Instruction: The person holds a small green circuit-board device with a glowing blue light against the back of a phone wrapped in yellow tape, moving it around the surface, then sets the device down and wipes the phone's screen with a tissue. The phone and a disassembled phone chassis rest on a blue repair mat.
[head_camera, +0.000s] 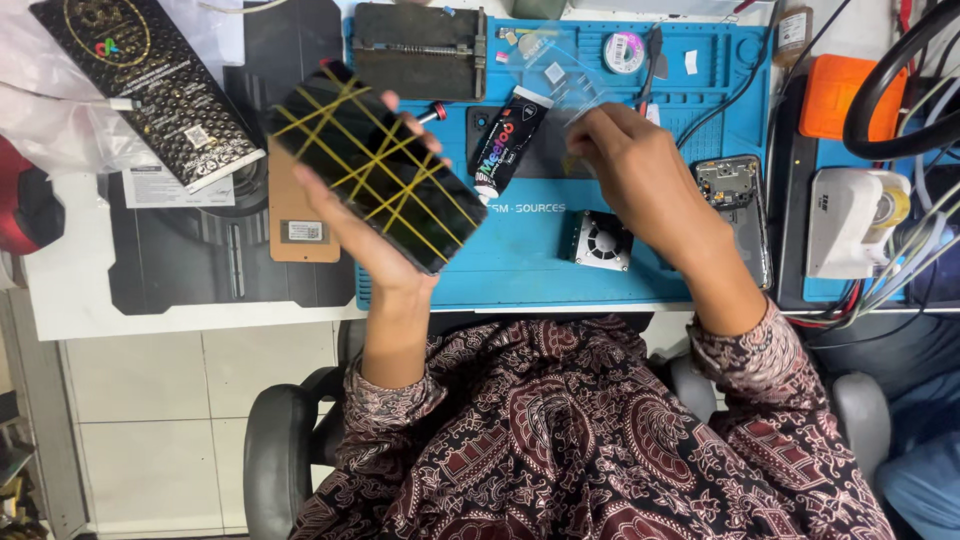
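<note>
From the head camera: the left hand (375, 240) grips a dark phone (375, 165) bound with yellow rubber bands, tilted above the desk edge; it could slip if the grip loosens; the right hand (640, 175) pinches what seems a clear film (560, 75) over the blue mat (520, 260); a black tube (505, 145) lies just beside; a black dotted box (145, 85) sits far left.

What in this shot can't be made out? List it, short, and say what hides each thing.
1. Left hand, head view: its palm and most of its fingers are hidden behind the phone wrapped in yellow rubber bands.
2. Right hand: fingertips face away; the clear film they pinch is see-through, its outline vague.
3. Opened phone: partly covered by the right wrist.
4. Black tube: its lower end is hard to see.
</note>
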